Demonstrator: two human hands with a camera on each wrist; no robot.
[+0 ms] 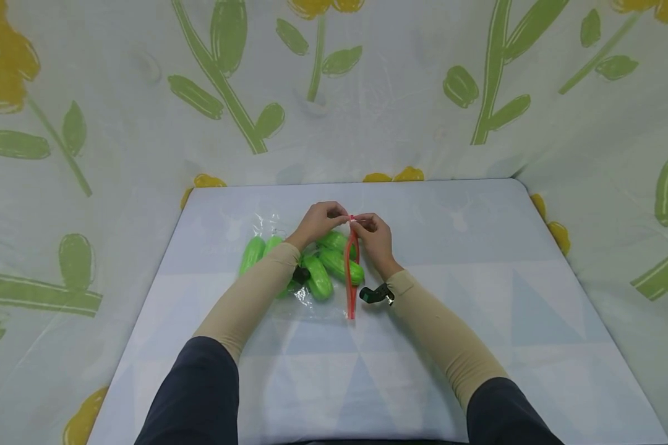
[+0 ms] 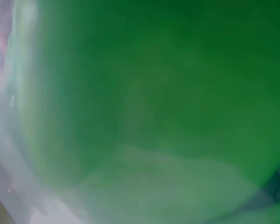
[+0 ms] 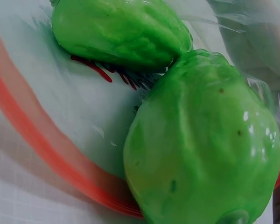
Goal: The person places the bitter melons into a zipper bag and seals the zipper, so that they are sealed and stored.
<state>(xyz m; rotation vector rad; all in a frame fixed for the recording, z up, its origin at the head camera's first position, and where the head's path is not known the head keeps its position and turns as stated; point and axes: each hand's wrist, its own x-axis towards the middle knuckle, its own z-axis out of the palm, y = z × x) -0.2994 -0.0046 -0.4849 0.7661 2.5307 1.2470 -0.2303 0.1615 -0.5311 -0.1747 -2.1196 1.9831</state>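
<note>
A clear zip bag (image 1: 305,299) with a red zip edge (image 1: 351,303) lies on the table, holding several green cucumber-like vegetables (image 1: 318,277). At the far end of the red edge, my left hand (image 1: 321,221) pinches one side between thumb and fingers. Close beside it, my right hand (image 1: 375,238) pinches the same end from the right. Between the hands and the near end, the two red strips bow apart. One green vegetable (image 2: 154,102), blurred, fills the left wrist view. Through the plastic, the right wrist view shows two vegetables (image 3: 200,144) next to the curved red strip (image 3: 51,154).
The table (image 1: 451,346) has a pale blue and white triangle pattern. Curtains (image 1: 367,123) with green leaves and yellow flowers stand behind it and at both sides. A small black device (image 1: 374,294) is strapped at the right wrist.
</note>
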